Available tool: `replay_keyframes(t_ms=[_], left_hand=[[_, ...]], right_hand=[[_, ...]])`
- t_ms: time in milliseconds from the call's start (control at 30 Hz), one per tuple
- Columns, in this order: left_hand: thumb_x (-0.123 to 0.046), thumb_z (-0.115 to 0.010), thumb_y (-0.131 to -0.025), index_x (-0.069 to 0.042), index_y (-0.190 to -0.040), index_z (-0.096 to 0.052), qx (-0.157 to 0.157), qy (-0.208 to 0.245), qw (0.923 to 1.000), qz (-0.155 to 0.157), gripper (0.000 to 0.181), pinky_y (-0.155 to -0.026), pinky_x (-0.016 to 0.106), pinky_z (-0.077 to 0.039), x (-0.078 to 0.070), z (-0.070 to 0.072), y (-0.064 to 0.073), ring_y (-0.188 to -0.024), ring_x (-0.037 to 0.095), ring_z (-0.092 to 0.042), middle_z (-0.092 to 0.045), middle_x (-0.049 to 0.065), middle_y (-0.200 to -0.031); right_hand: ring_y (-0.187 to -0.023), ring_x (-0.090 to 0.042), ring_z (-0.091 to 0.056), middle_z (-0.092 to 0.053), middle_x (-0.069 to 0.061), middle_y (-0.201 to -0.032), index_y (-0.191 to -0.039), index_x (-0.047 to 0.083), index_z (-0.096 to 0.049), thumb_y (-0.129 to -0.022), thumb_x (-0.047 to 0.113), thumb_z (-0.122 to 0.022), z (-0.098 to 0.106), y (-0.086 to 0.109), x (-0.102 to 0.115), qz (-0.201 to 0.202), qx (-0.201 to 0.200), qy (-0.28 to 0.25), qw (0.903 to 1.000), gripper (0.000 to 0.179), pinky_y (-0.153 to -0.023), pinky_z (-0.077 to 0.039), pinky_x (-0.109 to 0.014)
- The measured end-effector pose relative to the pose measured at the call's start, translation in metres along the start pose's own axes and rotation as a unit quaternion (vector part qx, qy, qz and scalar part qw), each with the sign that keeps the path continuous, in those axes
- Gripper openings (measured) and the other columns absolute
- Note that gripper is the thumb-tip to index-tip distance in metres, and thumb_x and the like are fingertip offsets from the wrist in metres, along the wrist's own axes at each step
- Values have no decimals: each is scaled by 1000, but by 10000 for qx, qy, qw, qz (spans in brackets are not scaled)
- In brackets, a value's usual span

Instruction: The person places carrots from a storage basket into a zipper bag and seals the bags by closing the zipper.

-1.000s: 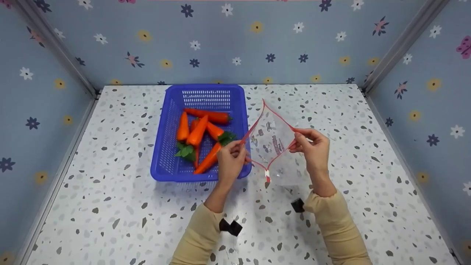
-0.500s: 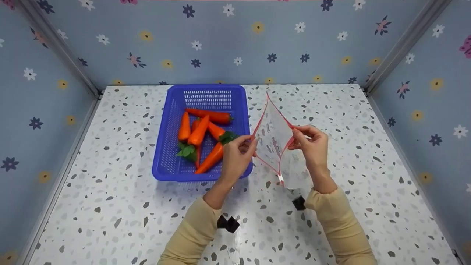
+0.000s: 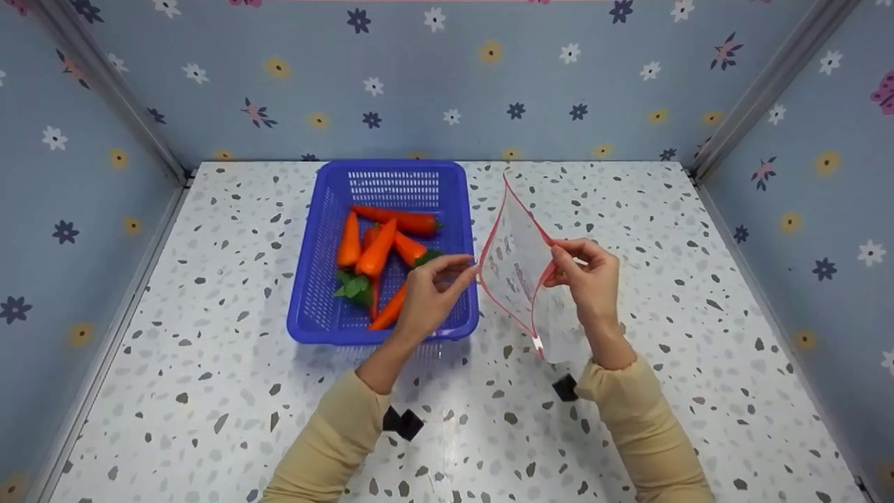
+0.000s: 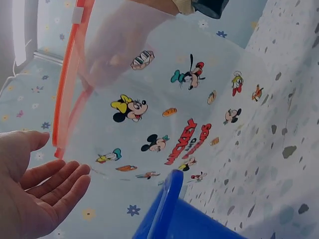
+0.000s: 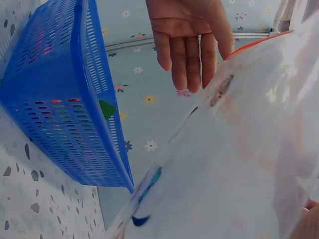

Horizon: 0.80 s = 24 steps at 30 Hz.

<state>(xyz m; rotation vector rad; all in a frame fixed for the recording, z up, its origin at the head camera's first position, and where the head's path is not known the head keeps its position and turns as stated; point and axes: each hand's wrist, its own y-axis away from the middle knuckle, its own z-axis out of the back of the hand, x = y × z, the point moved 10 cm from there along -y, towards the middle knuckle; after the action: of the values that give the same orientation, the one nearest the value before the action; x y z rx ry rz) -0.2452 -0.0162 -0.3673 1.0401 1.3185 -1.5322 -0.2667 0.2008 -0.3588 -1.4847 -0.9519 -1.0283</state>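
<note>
Notably, the carrots lie inside the blue basket, grouped toward its middle and near end. The upright carrot at the left of the group runs lengthwise with the basket; the slanting carrot at the basket's near right lies diagonally and passes partly beneath the left hand. That hand's grip holds nothing: fingers and thumb are apart over the basket's right rim, fingertips just beside the bag's edge; contact there cannot be confirmed. The clear bag is just right of the basket, its red-edged mouth parted, the mouth's long axis running far to near alongside the basket's right wall. Farthest right of the basket, the right hand pinches the bag's outer edge. The left hand is clearly nearer the carrots, between them and the mouth.
</note>
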Motion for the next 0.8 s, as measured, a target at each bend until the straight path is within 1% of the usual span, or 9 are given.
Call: replay_keyframes(t_ms=[100, 367, 467, 500, 567, 667, 700, 733, 800], left_hand=[[-5, -58, -85, 11, -103, -59, -49, -147, 9998, 84, 24, -73, 34, -50, -3, 11, 2, -84, 26, -61, -62, 19, -95], [-4, -60, -83, 11, -102, -60, -240, -597, 9977, 210, 24, -76, 40, -48, 25, 40, 0, -85, 30, -59, -62, 22, -94], [-6, -61, -83, 10, -104, -59, -90, -600, 9973, 405, 27, -78, 39, -47, 45, 46, -3, -89, 30, -58, -60, 22, -97], [-8, -62, -82, 9, -105, -59, -37, -642, 9968, 477, 29, -79, 39, -47, 55, 47, -4, -91, 30, -58, -60, 22, -99], [-10, -63, -82, 10, -108, -57, 89, -769, 9947, 678, 34, -82, 40, -45, 71, 50, -6, -94, 32, -56, -58, 23, -104], [-20, -64, -82, 7, -115, -53, 336, -986, 9890, 1050, 44, -88, 41, -41, 103, 54, -8, -100, 33, -53, -55, 21, -112], [-20, -64, -82, 7, -117, -51, 429, -1006, 9864, 1230, 47, -90, 43, -39, 110, 55, -8, -102, 35, -51, -53, 22, -114], [-22, -64, -82, 7, -119, -50, 512, -1033, 9837, 1381, 49, -91, 43, -38, 115, 56, -8, -104, 35, -50, -52, 22, -116], [-25, -65, -81, 5, -122, -48, 668, -1096, 9781, 1637, 53, -92, 42, -38, 128, 57, -9, -106, 35, -48, -51, 20, -118]], right_hand=[[-46, -19, -57, -55, -18, -71, -88, -15, -60, -81, -2, -60, 0, 1, 0, -20, -26, -98, 9999, 15, -43, -49, -29], [-46, -17, -57, -57, -14, -71, -89, -16, -59, -81, -3, -59, 2, 2, 0, -54, -38, -225, 9997, 15, -43, -48, -27], [-46, -18, -56, -56, -17, -72, -89, -16, -59, -81, -2, -60, 3, 3, -1, -20, -45, -212, 9998, 16, -43, -48, -27], [-46, -18, -57, -56, -17, -74, -90, -13, -60, -80, -1, -61, 8, -2, -15, 55, 26, -421, 9991, 16, -43, -48, -27], [-46, -20, -56, -56, -19, -74, -90, -13, -60, -80, -2, -61, 8, -2, -16, 66, 12, -425, 9991, 15, -43, -48, -28], [-46, -19, -57, -56, -18, -73, -90, -13, -61, -81, -2, -61, 8, -1, -16, 43, 8, -376, 9993, 15, -43, -48, -28], [-47, -19, -57, -57, -17, -73, -90, -13, -60, -81, -3, -60, 8, -1, -16, 4, 0, -354, 9994, 14, -44, -49, -27], [-46, -19, -56, -56, -17, -72, -90, -15, -59, -81, -4, -58, 3, 3, -3, -93, -83, -115, 9999, 14, -43, -49, -28], [-47, -18, -56, -57, -15, -72, -90, -14, -60, -82, -3, -59, 4, 4, -3, -132, -89, -58, 9999, 14, -44, -49, -27]])
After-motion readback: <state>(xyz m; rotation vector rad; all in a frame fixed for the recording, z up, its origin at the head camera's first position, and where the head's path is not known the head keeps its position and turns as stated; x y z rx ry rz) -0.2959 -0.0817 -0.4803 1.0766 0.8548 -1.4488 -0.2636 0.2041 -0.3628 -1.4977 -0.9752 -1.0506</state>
